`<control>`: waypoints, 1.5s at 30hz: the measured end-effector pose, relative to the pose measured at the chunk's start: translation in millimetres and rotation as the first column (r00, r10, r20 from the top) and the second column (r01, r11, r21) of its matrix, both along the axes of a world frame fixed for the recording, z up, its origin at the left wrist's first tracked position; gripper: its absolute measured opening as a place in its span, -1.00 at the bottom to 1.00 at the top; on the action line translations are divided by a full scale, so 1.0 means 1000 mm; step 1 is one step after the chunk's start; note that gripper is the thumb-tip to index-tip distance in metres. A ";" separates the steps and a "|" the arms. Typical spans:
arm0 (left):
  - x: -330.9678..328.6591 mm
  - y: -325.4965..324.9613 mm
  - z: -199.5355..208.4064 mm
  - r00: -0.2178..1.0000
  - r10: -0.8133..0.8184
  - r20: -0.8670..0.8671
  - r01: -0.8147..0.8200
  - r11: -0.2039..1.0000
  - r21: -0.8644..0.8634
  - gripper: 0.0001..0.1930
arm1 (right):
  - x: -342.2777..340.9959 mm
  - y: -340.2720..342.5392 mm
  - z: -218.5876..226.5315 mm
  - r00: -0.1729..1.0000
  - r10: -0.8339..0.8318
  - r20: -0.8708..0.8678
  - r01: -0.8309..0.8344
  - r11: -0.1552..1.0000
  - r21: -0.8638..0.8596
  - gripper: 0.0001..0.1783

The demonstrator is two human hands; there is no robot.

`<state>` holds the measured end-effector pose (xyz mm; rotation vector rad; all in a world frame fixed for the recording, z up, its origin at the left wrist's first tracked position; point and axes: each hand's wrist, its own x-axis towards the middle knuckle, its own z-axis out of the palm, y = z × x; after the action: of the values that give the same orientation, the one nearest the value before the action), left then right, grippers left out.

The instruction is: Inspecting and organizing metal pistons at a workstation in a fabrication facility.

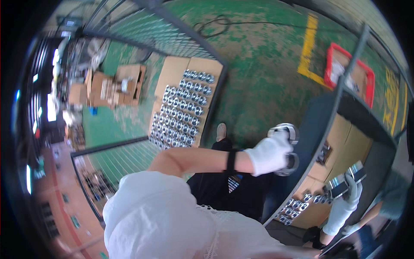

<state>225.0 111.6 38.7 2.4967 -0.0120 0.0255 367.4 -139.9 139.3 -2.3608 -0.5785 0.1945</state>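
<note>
At the far left, brown cardboard boxes (101,88) sit on the green painted floor (258,56). Right of them, inside a dark grey wire-mesh cage (181,32), many shiny silver ring-shaped metal parts (177,113) stand in close, fairly even rows on a brown cardboard sheet (172,71); this batch looks largely laid out, though cardboard shows beyond the rows at the upper side.

In the middle, the left hand (271,153), in a white glove, curls around two silver metal rings (291,165), blurred, near the edge of the dark grey metal bin. Beyond, a red plastic crate (369,88) rests on the floor.

On the right, the dark grey metal bin (317,125) has a brown cardboard lining (355,144) and a smaller cluster of silver parts (295,210) at its near end. Over it, the right hand (348,199), also white-gloved, grips two short silver cylinders (337,186). A co-worker's gloved hand (351,228) is near.

The held pieces are not yet set down, so work seems partway; which way parts travel, cage or bin, I cannot tell.
</note>
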 end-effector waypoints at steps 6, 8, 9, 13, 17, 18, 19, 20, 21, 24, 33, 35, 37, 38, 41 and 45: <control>-0.207 0.146 -0.028 0.749 0.569 -0.339 -0.506 0.822 0.261 -0.81 | -0.032 0.248 0.000 0.825 0.563 -0.045 -0.562 0.826 0.044 -0.57; -0.260 0.190 -0.048 0.571 0.783 -0.248 -0.743 0.621 0.250 -0.81 | -0.061 0.327 -0.024 0.708 0.675 -0.207 -0.657 0.737 0.158 -0.62; -0.283 0.206 -0.059 0.429 0.872 -0.234 -0.868 0.470 0.162 -0.81 | -0.072 0.364 -0.038 0.641 0.748 -0.175 -0.744 0.661 0.099 -0.64; -0.374 0.284 -0.135 0.130 0.949 -0.288 -0.910 0.230 0.345 -0.72 | -0.146 0.495 -0.130 0.422 0.887 -0.189 -0.906 0.418 -0.063 -0.73; -0.431 0.395 -0.231 0.111 0.831 -0.545 -0.805 0.397 0.442 -0.65 | -0.214 0.631 -0.244 0.314 0.932 -0.183 -0.928 0.261 -0.264 -0.74; -0.440 0.420 -0.256 0.123 0.836 -0.535 -0.820 0.389 0.420 -0.61 | -0.228 0.663 -0.270 0.283 0.937 -0.204 -0.915 0.200 -0.350 -0.76; -0.448 0.446 -0.279 0.136 0.837 -0.530 -0.828 0.390 0.403 -0.57 | -0.242 0.700 -0.297 0.279 0.905 -0.321 -0.904 0.134 -0.407 -0.80; -0.454 0.472 -0.300 0.176 0.847 -0.502 -0.847 0.390 0.361 -0.60 | -0.255 0.734 -0.322 0.219 0.927 -0.304 -0.890 0.063 -0.451 -0.80; -0.456 0.505 -0.322 0.162 0.814 -0.558 -0.825 0.422 0.375 -0.63 | -0.270 0.770 -0.348 0.174 0.953 -0.247 -0.876 0.036 -0.480 -0.79; -0.456 0.577 -0.376 -0.003 0.933 -0.361 -0.941 0.120 0.317 -0.65 | -0.310 0.868 -0.419 0.072 0.981 -0.182 -0.802 -0.051 -0.595 -0.73; -0.446 0.733 -0.508 0.072 0.955 -0.286 -0.819 0.220 0.530 -0.57 | -0.382 1.039 -0.598 0.117 0.991 -0.063 -0.912 0.082 -0.403 -0.61; -0.446 0.745 -0.532 0.111 0.955 -0.273 -0.803 0.249 0.542 -0.57 | -0.391 1.054 -0.625 0.068 0.996 -0.057 -0.920 0.041 -0.391 -0.62; -0.446 0.752 -0.552 0.110 0.952 -0.285 -0.803 0.254 0.539 -0.59 | -0.402 1.067 -0.644 -0.066 0.998 -0.016 -0.938 -0.067 -0.341 -0.61; -0.445 0.756 -0.560 0.125 0.939 -0.322 -0.806 0.285 0.519 -0.62 | -0.408 1.071 -0.651 -0.043 0.996 -0.073 -0.941 -0.065 -0.332 -0.61; -0.439 0.758 -0.575 0.133 0.931 -0.341 -0.802 0.303 0.515 -0.69 | -0.422 1.076 -0.664 0.036 0.970 -0.241 -0.926 -0.058 -0.372 -0.59; -0.430 0.755 -0.579 0.100 0.929 -0.355 -0.809 0.284 0.514 -0.74 | -0.427 1.071 -0.669 0.077 0.953 -0.292 -0.896 -0.062 -0.440 -0.55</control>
<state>-205.2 866.7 -540.4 2.1202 1.8982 -0.3094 -60.0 930.6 -529.5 -1.8662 -2.5229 0.9752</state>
